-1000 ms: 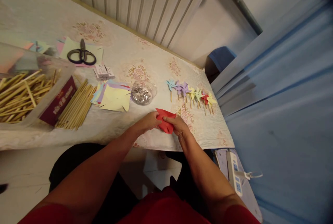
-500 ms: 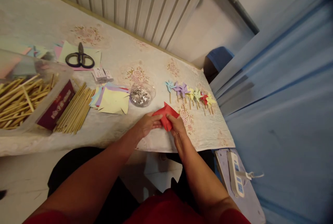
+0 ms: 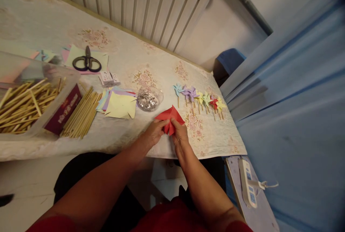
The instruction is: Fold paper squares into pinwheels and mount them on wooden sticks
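Observation:
A red paper square (image 3: 171, 112) with cut corners is held between both hands near the table's front edge, part of it folded inward. My left hand (image 3: 155, 130) pinches its left side, thumb on top. On the right side, my right hand (image 3: 180, 130) is closed on the same paper, its thumb pressing near the middle. Just beyond the hands sits a clear round dish (image 3: 148, 99) of small shiny metal pieces. A stack of cut paper squares (image 3: 121, 105), yellow on top, lies left of the dish. Finished paper pinwheels (image 3: 191, 93) on sticks lie in a row to the right.
A clear bin (image 3: 51, 131) full of wooden sticks stands at the left, with a bundle of sticks (image 3: 82, 115) beside it. Black-handled scissors (image 3: 87, 61) rest on more paper behind small white boxes (image 3: 107, 78). A power strip (image 3: 247, 183) lies at the lower right.
My left thumb has moved inward towards the right thumb, and more of the red paper is bent towards its middle. The view has shifted slightly.

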`<action>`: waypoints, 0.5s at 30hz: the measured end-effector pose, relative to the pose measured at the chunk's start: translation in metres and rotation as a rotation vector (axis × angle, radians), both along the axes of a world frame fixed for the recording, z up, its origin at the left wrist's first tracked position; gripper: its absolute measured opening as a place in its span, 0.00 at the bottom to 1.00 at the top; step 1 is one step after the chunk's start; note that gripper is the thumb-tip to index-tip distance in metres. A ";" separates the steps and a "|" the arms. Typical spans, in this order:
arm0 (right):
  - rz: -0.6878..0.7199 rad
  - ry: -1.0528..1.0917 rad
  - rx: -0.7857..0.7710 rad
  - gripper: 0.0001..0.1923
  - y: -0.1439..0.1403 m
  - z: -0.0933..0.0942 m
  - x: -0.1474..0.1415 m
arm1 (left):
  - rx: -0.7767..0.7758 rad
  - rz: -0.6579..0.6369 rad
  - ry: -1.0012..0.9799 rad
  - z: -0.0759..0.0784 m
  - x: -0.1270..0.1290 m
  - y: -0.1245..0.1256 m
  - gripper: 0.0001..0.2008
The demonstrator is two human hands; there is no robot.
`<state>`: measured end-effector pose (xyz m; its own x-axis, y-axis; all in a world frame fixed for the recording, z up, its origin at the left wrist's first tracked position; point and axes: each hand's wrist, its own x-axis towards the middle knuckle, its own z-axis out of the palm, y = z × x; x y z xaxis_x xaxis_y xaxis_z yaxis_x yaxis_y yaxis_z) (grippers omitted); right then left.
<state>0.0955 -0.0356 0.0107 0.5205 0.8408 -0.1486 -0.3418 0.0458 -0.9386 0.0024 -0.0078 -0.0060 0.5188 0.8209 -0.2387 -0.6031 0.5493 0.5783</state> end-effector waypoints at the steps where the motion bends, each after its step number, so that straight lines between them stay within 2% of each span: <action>1: -0.004 0.006 -0.004 0.15 0.000 -0.001 -0.001 | 0.006 0.013 0.007 -0.001 0.000 0.000 0.11; 6: -0.003 0.045 -0.026 0.16 0.001 -0.004 -0.005 | 0.024 0.046 0.049 -0.004 0.001 0.000 0.08; 15: -0.020 -0.006 -0.057 0.15 0.000 0.000 -0.007 | 0.027 0.071 0.077 -0.005 0.003 0.001 0.07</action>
